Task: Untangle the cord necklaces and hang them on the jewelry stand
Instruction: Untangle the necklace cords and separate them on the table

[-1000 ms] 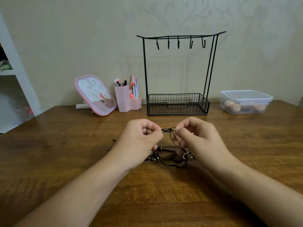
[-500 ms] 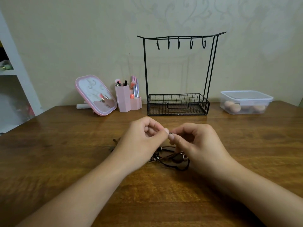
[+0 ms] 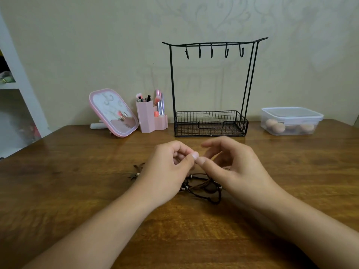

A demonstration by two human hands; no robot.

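A tangle of dark cord necklaces with small beads lies on the wooden table, mostly under my hands. My left hand and my right hand meet thumb to thumb just above the tangle, pinching a bit of cord that is hidden between the fingertips. My right fingers are partly spread and blurred. Loose cord ends stick out left of my left hand. The black wire jewelry stand stands at the back, its several hooks bare and its basket base empty.
A pink tilted mirror and a pink holder with brushes stand left of the stand. A clear lidded box with sponges sits at the back right. White shelves rise at the far left.
My hands have come together, thumbs touching, and lifted a little towards the stand. The cord loop and flower pendant seen between them a second ago are now hidden. My right fingers have spread.
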